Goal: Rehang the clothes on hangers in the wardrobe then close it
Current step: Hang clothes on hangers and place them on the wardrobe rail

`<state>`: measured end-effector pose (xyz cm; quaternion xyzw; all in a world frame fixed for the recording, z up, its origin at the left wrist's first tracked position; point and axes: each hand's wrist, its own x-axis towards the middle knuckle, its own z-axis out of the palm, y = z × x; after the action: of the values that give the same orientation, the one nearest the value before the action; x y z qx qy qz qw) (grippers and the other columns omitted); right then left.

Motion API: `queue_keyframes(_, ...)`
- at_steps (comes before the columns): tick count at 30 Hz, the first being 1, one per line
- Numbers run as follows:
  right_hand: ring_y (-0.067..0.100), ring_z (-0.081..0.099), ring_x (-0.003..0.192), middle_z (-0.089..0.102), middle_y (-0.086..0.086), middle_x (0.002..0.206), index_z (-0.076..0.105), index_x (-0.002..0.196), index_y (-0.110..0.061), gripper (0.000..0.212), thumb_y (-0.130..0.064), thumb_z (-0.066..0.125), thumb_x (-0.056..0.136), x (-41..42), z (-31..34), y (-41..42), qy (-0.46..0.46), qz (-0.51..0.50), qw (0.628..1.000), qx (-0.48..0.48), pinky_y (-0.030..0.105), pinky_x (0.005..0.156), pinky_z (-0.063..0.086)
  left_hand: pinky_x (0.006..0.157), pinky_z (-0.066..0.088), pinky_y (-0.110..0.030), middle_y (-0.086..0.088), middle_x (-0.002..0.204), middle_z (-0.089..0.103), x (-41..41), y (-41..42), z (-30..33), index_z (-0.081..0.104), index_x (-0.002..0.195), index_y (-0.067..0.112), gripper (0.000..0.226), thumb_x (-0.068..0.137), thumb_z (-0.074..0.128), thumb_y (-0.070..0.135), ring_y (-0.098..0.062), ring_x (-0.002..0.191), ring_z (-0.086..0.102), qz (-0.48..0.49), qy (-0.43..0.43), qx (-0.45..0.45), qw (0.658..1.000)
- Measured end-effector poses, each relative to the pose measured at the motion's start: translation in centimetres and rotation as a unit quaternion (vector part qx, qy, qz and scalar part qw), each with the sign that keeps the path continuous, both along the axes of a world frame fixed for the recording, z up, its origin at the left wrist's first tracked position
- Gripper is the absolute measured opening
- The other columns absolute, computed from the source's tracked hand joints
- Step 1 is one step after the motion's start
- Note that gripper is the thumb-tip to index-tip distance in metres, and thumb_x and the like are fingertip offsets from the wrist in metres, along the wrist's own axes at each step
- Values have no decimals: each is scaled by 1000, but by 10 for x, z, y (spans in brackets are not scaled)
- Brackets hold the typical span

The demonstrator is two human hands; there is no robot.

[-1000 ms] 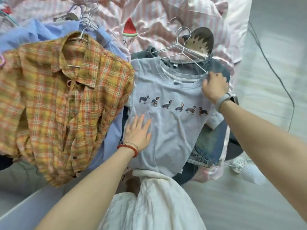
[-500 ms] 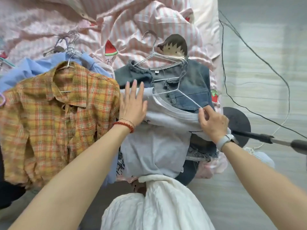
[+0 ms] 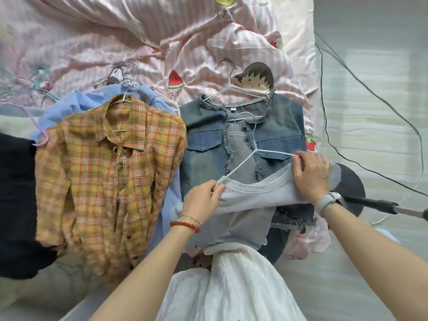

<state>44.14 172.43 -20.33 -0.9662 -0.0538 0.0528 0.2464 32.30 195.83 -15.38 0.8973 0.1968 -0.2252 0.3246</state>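
A grey T-shirt (image 3: pixel 245 212) lies over a denim jacket (image 3: pixel 273 126) on the bed. My left hand (image 3: pixel 201 200) pinches the shirt's neckline at its left end. My right hand (image 3: pixel 310 174) grips the shirt's right shoulder and the right arm of a white wire hanger (image 3: pixel 252 154), whose hook lies on the jacket. The hanger's arms run down to the neckline. The denim jacket sits on its own wire hanger (image 3: pixel 234 89). An orange plaid shirt (image 3: pixel 108 181) on a hanger lies to the left, over a blue shirt (image 3: pixel 76 105).
A pink striped duvet (image 3: pixel 162 42) covers the bed. A black garment (image 3: pixel 16 205) lies at far left. White cloth (image 3: pixel 231 286) hangs below my arms. A dark round stand base (image 3: pixel 352 184) with a pole and a black cable (image 3: pixel 370 93) lie on the floor at right.
The view tilted up the bed. The T-shirt was pulled down off the jacket, and my left hand went from lying flat on it to pinching its neckline, with the white hanger now bare above it.
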Motion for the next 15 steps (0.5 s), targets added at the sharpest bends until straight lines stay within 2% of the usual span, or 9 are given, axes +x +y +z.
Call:
queue_keyframes(2, 31, 55, 87, 65, 12, 86, 63, 90, -6, 13, -15, 54, 89, -4, 7, 30, 0, 47, 999, 26, 45, 89, 33, 58, 31, -37, 2, 61, 45, -23, 20, 9, 42, 67, 15, 34, 95, 44, 34, -27, 68, 52, 61, -26, 18, 998)
queue_keyframes(5, 30, 56, 88, 65, 12, 88, 63, 94, -6, 12, -13, 54, 89, -17, 21, 80, 5, 139, 989, 49, 42, 87, 33, 55, 22, -35, 3, 60, 39, -63, 55, 25, 37, 64, 18, 33, 95, 47, 26, -23, 61, 43, 131, -72, 52, 987)
queue_keyframes(8, 30, 56, 87, 65, 11, 89, 63, 97, -5, 15, -14, 53, 90, -38, 37, 125, 12, 260, 963, 65, 37, 82, 35, 61, 19, -33, 5, 66, 43, -119, 84, 43, 43, 67, 17, 26, 93, 50, 19, -24, 68, 46, 209, -104, 117, 965)
queue_keyframes(10, 32, 55, 86, 64, 13, 87, 64, 95, -3, 18, -16, 52, 91, -55, 46, 155, 33, 346, 935, 68, 36, 79, 36, 67, 25, -34, 3, 65, 47, -164, 94, 53, 45, 66, 17, 26, 91, 53, 17, -28, 73, 50, 285, -112, 170, 937)
queue_keyframes(13, 31, 53, 90, 63, 11, 85, 66, 94, -6, 22, -23, 52, 92, -93, 58, 198, 47, 464, 884, 24, 37, 76, 35, 86, 33, -45, -9, 73, 62, -240, 96, 58, 60, 71, 9, 19, 87, 55, 17, -32, 81, 56, 406, -109, 247, 873)
queue_keyframes(15, 32, 55, 93, 64, 12, 90, 65, 99, -5, 19, -19, 55, 90, -128, 67, 226, 36, 533, 845, 26, 40, 78, 37, 103, 25, -52, -14, 84, 68, -293, 90, 57, 66, 78, 3, 14, 86, 57, 11, -33, 94, 59, 491, -102, 283, 818)
